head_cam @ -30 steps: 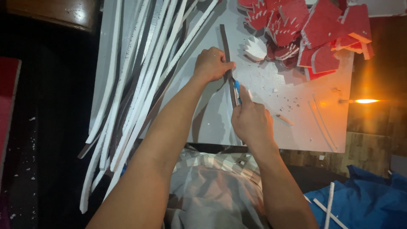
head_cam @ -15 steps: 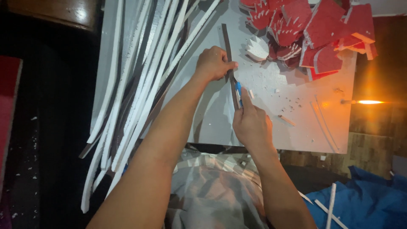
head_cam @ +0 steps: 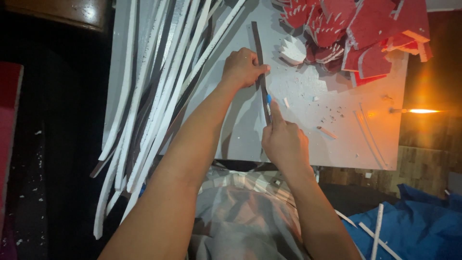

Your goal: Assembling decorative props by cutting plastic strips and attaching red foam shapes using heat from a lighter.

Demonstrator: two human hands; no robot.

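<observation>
A long dark straight strip (head_cam: 257, 48) lies on the grey board (head_cam: 332, 144), running away from me. My left hand (head_cam: 243, 67) presses down on the strip near its middle, fingers curled over it. My right hand (head_cam: 284, 139) grips a blue-tipped cutter (head_cam: 268, 100), index finger stretched along it, with the blade against the strip's right edge just below the left hand.
A thick bundle of long white and dark foam strips (head_cam: 149, 96) hangs off the board's left side. Red and white cut foam pieces (head_cam: 356, 29) are piled at the far right. Small scraps (head_cam: 327, 131) dot the board. Blue cloth (head_cam: 414, 221) lies at lower right.
The view has shifted a little. My right hand with the cutter has stayed at nearly the same spot along the strip; my left hand keeps pressing it down.
</observation>
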